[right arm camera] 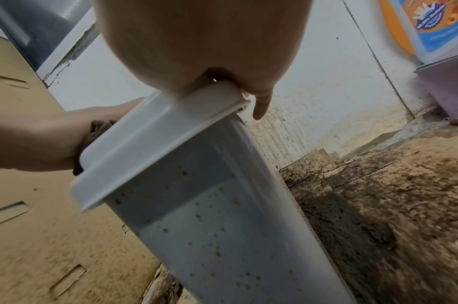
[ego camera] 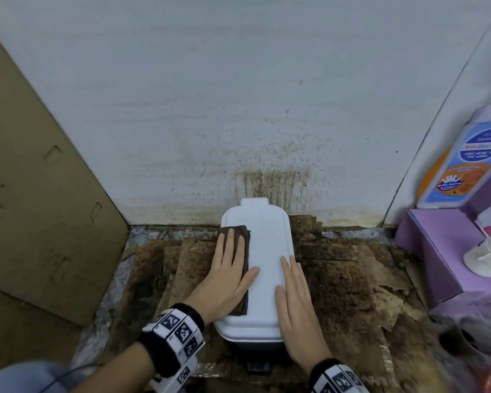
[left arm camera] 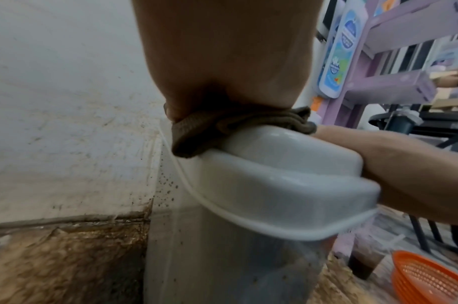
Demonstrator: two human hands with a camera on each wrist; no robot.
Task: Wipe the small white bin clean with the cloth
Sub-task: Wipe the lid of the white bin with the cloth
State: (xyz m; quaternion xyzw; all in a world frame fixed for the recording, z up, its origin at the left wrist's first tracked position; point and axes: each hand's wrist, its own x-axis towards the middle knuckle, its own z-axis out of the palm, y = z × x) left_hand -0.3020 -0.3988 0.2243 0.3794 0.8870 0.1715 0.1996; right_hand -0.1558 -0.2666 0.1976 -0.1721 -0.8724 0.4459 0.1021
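Brown-speckled white bin (ego camera: 262, 268): flat-fingered left hand (ego camera: 224, 282) presses brown cloth (ego camera: 236, 232) on lid, right hand (ego camera: 298, 307) lies flat alongside.

A small white bin (ego camera: 262, 259) with a closed lid stands on stained cardboard (ego camera: 352, 285) against a spattered white wall (ego camera: 238, 95). The left hand (ego camera: 227, 276) presses a brown cloth (ego camera: 237, 236) flat on the lid's left side. The right hand (ego camera: 298, 304) lies flat along its right edge.
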